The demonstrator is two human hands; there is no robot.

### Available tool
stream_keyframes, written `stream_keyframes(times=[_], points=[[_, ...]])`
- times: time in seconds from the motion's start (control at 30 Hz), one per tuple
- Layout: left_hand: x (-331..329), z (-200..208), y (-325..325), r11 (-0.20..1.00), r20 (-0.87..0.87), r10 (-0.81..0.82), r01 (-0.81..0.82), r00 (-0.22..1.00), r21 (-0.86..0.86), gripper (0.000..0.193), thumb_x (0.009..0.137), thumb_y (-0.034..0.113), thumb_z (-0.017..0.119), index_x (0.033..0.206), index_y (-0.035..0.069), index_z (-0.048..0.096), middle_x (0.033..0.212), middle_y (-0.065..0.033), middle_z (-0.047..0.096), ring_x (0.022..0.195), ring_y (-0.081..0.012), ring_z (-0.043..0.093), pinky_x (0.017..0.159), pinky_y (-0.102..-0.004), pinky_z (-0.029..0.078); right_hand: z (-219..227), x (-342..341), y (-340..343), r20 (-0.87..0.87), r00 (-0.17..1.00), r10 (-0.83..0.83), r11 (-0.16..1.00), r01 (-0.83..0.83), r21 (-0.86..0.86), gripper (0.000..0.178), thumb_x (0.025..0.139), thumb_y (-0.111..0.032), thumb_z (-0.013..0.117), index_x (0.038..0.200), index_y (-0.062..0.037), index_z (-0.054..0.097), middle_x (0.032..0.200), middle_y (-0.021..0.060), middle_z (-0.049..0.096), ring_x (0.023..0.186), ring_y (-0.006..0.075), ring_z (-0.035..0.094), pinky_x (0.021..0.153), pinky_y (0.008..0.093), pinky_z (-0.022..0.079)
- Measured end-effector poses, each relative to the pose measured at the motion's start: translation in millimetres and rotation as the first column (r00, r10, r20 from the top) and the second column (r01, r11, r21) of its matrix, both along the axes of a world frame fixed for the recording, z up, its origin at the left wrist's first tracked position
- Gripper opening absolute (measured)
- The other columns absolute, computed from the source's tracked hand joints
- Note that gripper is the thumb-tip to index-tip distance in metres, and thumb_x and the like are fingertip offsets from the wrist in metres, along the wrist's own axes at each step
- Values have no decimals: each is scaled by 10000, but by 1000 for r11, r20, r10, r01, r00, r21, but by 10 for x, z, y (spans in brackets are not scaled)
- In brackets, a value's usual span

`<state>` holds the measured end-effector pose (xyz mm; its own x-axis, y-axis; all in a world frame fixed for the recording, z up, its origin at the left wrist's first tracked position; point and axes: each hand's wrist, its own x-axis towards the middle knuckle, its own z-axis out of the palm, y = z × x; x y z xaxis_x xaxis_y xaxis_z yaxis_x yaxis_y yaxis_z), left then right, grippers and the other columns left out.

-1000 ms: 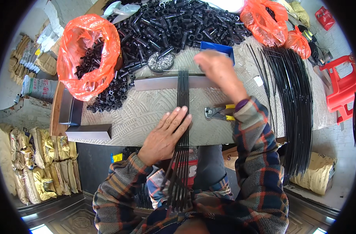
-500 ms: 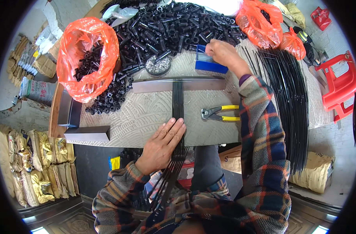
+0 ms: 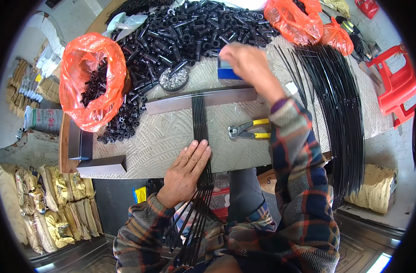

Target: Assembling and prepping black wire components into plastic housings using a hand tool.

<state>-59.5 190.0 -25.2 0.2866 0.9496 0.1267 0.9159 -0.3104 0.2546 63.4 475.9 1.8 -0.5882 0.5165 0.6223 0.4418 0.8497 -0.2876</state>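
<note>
My left hand (image 3: 184, 172) lies with fingers outstretched on a narrow row of thin black rods (image 3: 199, 116) near the table's front edge. The rods run from my lap to a long grey metal bar (image 3: 230, 96), their far ends against it. Over a small blue box (image 3: 229, 73) is my right hand (image 3: 250, 64), smeared by motion. It hides part of the box, and what its fingers hold, if anything, cannot be made out. End-cutting pliers (image 3: 240, 132) with yellow handles lie right of the rods. A round dish (image 3: 174, 87) of small shiny bits stands beyond the bar.
Black tubular parts (image 3: 167, 43) are heaped at the back. An orange-red bag (image 3: 71, 88) of black pieces stands left, more bags (image 3: 292, 22) at the back right. A long bundle of black rods (image 3: 337, 109) overhangs the right edge. A metal channel (image 3: 103, 167) sits front left.
The whole view has shifted slightly. My right hand has moved left across the blue box and blurs, its fingertips now at the box's near-left part. My left hand stays flat on the rods.
</note>
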Motion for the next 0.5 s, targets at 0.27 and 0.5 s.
stream_keyframes(times=[0.27, 0.5], points=[[-26, -73, -24, 1000, -15, 17, -17, 1000, 18, 632, 762, 265, 518, 1317, 8, 361, 1393, -139, 327, 1298, -287, 299, 1058, -376, 249, 86, -43, 110, 202, 972, -118, 993, 120, 2, 116, 829, -198, 519, 803, -112, 592, 778, 87, 615, 748, 317, 592, 632, 422, 457], [-52, -40, -24, 1000, -53, 5, -4, 999, 28, 655, 753, 282, 538, 1318, 4, 357, 1394, -139, 324, 1297, -283, 302, 1060, -377, 248, -168, -98, -513, 187, 952, 244, 970, -234, -72, 85, 807, -149, 544, 808, -132, 628, 745, 50, 581, 675, 280, 591, 547, 373, 450]])
